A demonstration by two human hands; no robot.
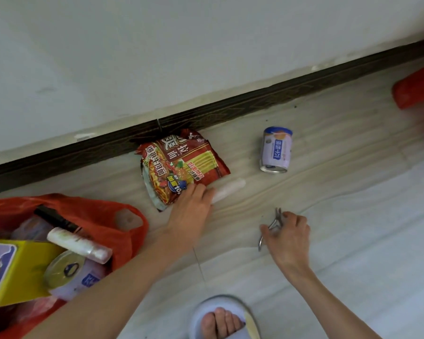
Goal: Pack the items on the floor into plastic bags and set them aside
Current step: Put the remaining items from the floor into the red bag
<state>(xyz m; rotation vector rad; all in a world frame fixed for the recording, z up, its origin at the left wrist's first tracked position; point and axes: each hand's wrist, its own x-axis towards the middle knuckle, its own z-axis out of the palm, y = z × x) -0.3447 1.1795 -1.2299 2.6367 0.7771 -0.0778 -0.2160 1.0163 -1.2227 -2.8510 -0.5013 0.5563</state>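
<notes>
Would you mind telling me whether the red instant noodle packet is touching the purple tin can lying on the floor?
Apart. The head view shows bare floor between the noodle packet and the can.

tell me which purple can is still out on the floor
The purple can standing alone near the baseboard; the other can already lies inside the red bag.

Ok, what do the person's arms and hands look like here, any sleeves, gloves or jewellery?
Both forearms are bare as far as the picture shows, with no sleeve in view. The left hand and the right hand wear no gloves, and no ring, watch or bracelet shows on either. One foot at the bottom edge wears a pale blue open-toed slipper.
</notes>
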